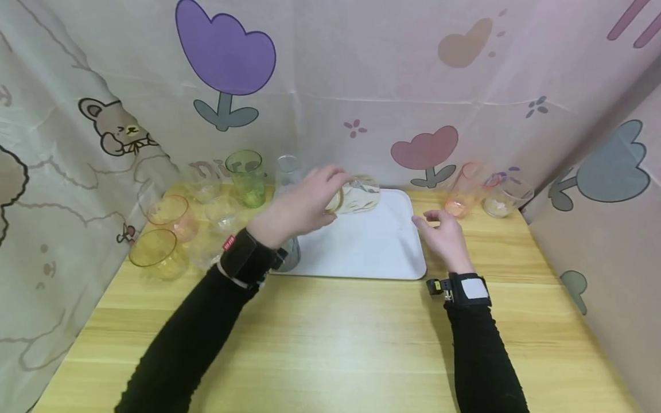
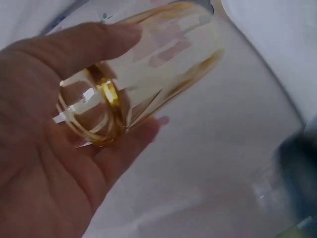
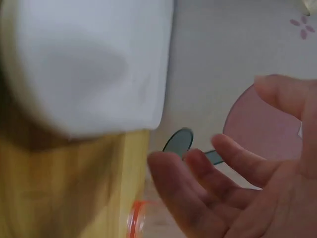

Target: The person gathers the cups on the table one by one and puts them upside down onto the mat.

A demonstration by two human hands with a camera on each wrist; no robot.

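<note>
My left hand [image 1: 304, 206] grips a pale amber drinking glass [image 1: 362, 195] above the back of a white tray [image 1: 361, 246]. In the left wrist view the glass [image 2: 173, 64] lies tilted on its side, with thumb and fingers around its gold-toned end. A bluish-grey glass [image 1: 292, 256] stands at the tray's left front, partly hidden by my left wrist. Behind that hand rises a tall clear glass [image 1: 287, 169], its lower part covered. My right hand [image 1: 445, 238] is beside the tray's right edge, fingers loosely bent and holding nothing; the right wrist view shows the hand [image 3: 262, 193] near the tray corner.
Left of the tray stand a green glass [image 1: 249, 183], a pink glass [image 1: 178, 221], a yellow glass [image 1: 160, 261] and several clear ones. At the back right are an orange-pink glass [image 1: 462, 192] and a clear glass [image 1: 505, 201]. A printed curtain [image 1: 330, 69] hangs behind the wooden table [image 1: 351, 338].
</note>
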